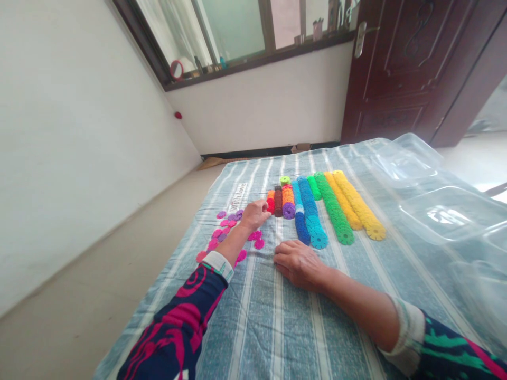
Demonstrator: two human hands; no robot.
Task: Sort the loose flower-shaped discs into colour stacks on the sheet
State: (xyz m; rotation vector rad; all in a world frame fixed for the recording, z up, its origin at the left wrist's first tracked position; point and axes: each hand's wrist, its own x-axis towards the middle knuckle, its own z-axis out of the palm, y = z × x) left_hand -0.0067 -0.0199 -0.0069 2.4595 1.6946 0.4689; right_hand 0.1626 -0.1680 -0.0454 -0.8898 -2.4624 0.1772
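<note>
Red discs [271, 204] overlap in line, seemingly colour-grouped; my left hand [255, 214] is at them, right hand [300, 263] half-curled on cloth [293, 327], can't tell either's grip.

From far away, I see a home: a brown door [396, 79], a window [233, 26], a little mirror [176, 70].

The left hand [255, 215] is at the red discs [271, 202]; the right hand [300, 262] rests on striped cloth [257, 327]
</note>
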